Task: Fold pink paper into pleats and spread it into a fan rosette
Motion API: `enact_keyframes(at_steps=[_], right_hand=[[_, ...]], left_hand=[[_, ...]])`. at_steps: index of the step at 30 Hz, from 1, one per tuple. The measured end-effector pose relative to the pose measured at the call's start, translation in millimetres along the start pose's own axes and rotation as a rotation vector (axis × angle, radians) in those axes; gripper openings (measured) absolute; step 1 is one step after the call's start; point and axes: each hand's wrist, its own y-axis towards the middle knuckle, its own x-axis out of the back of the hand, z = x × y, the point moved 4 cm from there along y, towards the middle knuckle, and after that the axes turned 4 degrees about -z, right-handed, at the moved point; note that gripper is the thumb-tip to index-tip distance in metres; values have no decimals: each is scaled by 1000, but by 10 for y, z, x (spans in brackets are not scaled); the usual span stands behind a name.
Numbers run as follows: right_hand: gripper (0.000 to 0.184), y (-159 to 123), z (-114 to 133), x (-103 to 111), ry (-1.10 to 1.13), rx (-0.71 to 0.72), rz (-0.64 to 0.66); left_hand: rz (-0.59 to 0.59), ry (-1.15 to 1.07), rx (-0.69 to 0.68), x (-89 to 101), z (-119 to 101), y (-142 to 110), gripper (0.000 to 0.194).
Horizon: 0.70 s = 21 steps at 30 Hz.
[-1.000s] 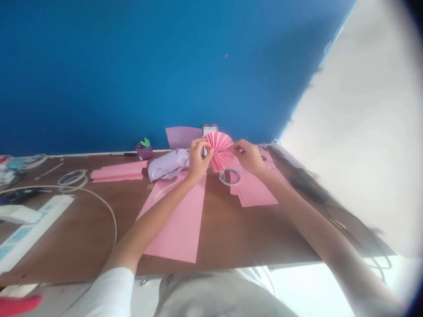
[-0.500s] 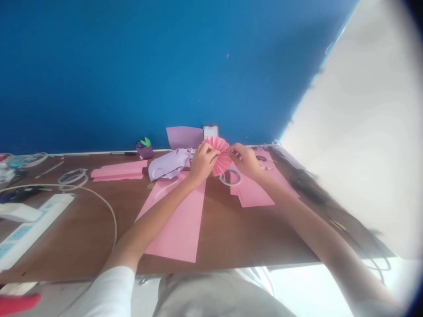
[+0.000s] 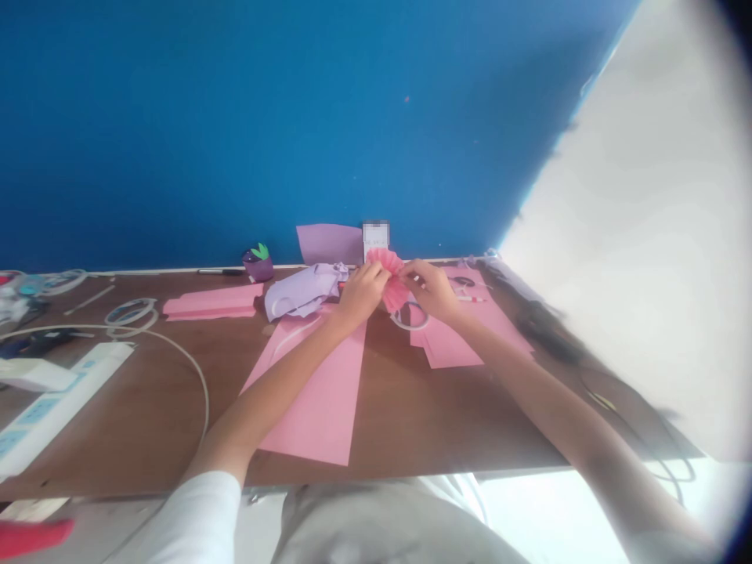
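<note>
Between my hands is a pleated pink paper rosette (image 3: pixel 397 294), raised above the table. My left hand (image 3: pixel 363 288) grips its left side with the fingers closed. At its right side, my right hand (image 3: pixel 431 287) pinches the folds with thumb and fingertips. Just beneath the rosette, a white ring like a tape roll (image 3: pixel 411 316) rests on the table. A large pink paper sheet (image 3: pixel 320 392) lies under my left forearm, and more pink sheets (image 3: pixel 450 345) lie under my right hand. Crumpled lilac paper (image 3: pixel 302 290) sits left of my left hand.
Folded pink paper (image 3: pixel 212 302) and a purple pot with green leaves (image 3: pixel 258 263) stand on the brown table (image 3: pixel 411 423) to the left. A white power strip (image 3: pixel 64 407) and a cable (image 3: pixel 197 368) occupy the near left. Scissors (image 3: pixel 464 281) lie at the right. A blue wall (image 3: pixel 294 117) rises behind.
The rosette has gone from a flatter, wide disc facing me to a narrower, more bunched shape. Both hands stay nearly in place on it.
</note>
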Motion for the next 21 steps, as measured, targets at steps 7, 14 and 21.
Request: enact_keyframes(at_steps=[7,14,21], right_hand=[[15,-8,23,-21,-23,11,14],[20,-12,-17,-56,-114,-26,35],[23,-52,-149,-109,-193,-95,53]], left_hand=[[32,104,-21,-50,-7,-46,26],[11,26,4,-106,15,-94,34],[62,-104,68,-227,77,-149,26]])
